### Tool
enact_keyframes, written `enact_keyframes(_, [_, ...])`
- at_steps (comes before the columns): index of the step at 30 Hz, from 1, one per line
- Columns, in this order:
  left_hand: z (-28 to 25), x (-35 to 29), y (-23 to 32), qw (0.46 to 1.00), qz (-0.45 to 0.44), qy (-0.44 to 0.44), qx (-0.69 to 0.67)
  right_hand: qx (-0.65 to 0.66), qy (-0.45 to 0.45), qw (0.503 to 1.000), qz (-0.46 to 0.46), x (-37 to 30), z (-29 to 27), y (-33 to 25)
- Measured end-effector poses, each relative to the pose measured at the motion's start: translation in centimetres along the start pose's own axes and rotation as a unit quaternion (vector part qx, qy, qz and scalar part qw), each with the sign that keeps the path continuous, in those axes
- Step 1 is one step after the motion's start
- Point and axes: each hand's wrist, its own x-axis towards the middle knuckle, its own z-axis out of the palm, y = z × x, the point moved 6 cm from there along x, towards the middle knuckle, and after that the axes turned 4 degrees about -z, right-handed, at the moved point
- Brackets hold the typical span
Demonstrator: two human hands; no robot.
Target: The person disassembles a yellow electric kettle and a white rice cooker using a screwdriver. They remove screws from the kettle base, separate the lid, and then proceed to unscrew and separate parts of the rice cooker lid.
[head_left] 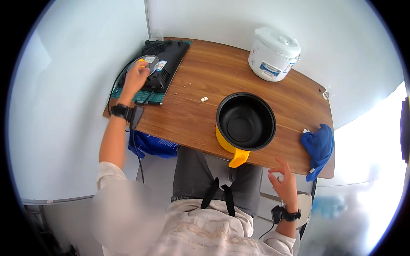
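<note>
My left hand (137, 79) reaches to the far left of the table. Its fingers close on the yellow knob of a round, clear glass lid (155, 59). The lid sits over a black appliance (173, 55) with vents and labels, which lies on a green cutting mat (150, 97). Near the front edge stands a pot (246, 121) with a black inside, a yellow outside and a yellow handle turned toward me. Off the table's front edge at the right, my right hand (285, 184) hangs with its fingers apart, touching neither pot nor table.
A white rice cooker (273, 55) stands at the back right of the wooden table (205, 59). A blue cloth (319, 147) hangs over the right edge. One small white piece (204, 99) and several tiny bits lie mid-table. Below the left side is a blue bag (153, 145).
</note>
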Motion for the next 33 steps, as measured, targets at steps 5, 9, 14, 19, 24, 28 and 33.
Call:
enact_keyframes(5, [-0.3, 6.3, -7.4, 0.99, -0.096, 0.03, 0.103, 0.0, 0.015, 0.998, 0.055, -2.2, 0.6, 2.7])
enact_keyframes(9, [1.7, 8.3, -11.5, 0.972, -0.086, 0.036, 0.218, 0.012, 0.049, 0.996, 0.072, -3.4, 0.8, 4.0])
enact_keyframes(14, [2.7, 7.8, -11.4, 0.98, -0.069, -0.013, 0.186, -0.016, 0.051, 0.993, 0.109, -4.3, 0.5, 4.4])
enact_keyframes(19, [1.9, 7.1, -10.1, 0.981, -0.095, -0.018, 0.17, -0.006, 0.041, 0.991, 0.128, -4.3, 0.7, 4.2])
enact_keyframes(24, [0.3, 5.3, -9.4, 0.966, -0.129, -0.002, 0.224, 0.0, 0.046, 0.993, 0.108, -4.6, 1.0, 4.6])
enact_keyframes(28, [-1.9, 2.7, -2.6, 0.959, -0.043, 0.071, 0.272, 0.001, 0.053, 0.993, 0.102, -5.4, 0.8, 5.6])
enact_keyframes(33, [-2.1, -0.3, 7.3, 0.987, 0.087, 0.015, 0.133, 0.007, 0.042, 0.996, 0.079, -5.6, 1.2, 5.9])
